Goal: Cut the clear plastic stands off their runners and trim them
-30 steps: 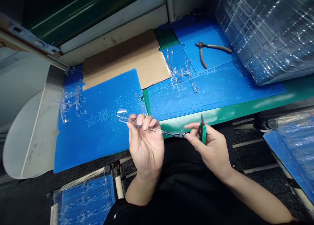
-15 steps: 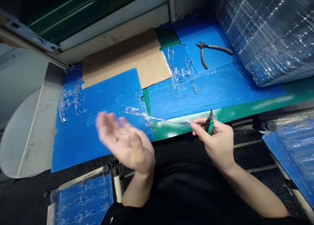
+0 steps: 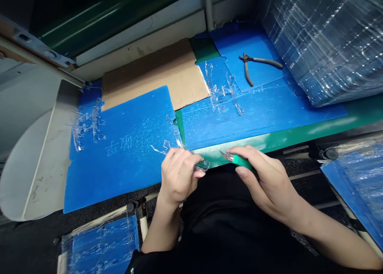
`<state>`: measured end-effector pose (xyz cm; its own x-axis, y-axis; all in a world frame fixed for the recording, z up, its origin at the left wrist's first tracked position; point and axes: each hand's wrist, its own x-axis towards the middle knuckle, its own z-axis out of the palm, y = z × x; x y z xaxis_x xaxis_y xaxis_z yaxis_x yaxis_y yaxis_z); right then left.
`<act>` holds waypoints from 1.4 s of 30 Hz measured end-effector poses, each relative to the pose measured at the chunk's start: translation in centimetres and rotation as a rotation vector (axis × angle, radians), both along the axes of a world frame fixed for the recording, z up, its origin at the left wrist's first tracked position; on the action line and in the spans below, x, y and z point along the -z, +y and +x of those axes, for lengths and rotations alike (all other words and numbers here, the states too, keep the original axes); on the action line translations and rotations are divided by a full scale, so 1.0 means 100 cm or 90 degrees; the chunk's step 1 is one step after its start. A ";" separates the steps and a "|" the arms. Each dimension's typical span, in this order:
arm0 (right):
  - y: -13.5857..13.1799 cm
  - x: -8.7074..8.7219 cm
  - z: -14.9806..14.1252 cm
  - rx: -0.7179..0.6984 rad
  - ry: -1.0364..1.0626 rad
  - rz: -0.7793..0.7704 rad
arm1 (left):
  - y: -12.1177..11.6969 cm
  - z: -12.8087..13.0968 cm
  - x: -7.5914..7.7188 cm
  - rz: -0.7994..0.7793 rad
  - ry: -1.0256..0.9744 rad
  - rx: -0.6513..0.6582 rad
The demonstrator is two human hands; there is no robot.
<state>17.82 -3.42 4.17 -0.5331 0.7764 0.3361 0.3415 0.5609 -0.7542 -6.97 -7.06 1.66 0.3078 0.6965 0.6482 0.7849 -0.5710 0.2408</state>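
My left hand (image 3: 179, 175) grips a thin clear plastic piece (image 3: 163, 148), whose far end pokes out past the fingers (image 3: 202, 165). My right hand (image 3: 266, 182) is closed around a green-handled craft knife (image 3: 236, 160), its small blade pointing left toward the plastic. The blade and the plastic are close but apart. Both hands sit over the near edge of a blue plastic board (image 3: 125, 162). Several similar clear pieces (image 3: 88, 124) lie at that board's left end, with more (image 3: 223, 94) on a second blue board (image 3: 263, 114).
Grey-handled side cutters (image 3: 249, 64) lie on a blue sheet at the back. Cardboard (image 3: 155, 76) lies behind the boards. A wrapped stack of clear sheets (image 3: 323, 38) fills the back right. Plastic-covered blue sheets (image 3: 101, 242) stand below left, with others (image 3: 356, 186) at right.
My left hand has swung back from its open, blurred position and closed on the plastic piece. My right hand no longer pinches the piece, and the knife now lies nearly flat, pointing left.
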 end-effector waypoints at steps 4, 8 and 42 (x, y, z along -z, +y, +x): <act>-0.007 0.000 0.005 -0.015 -0.110 0.077 | -0.001 -0.007 0.003 0.049 0.003 -0.016; -0.012 -0.002 0.002 -0.024 -0.140 0.117 | -0.001 -0.006 0.002 0.059 0.006 -0.025; -0.008 0.018 -0.026 -0.049 0.215 -0.191 | -0.014 0.021 -0.011 -0.079 0.030 -0.015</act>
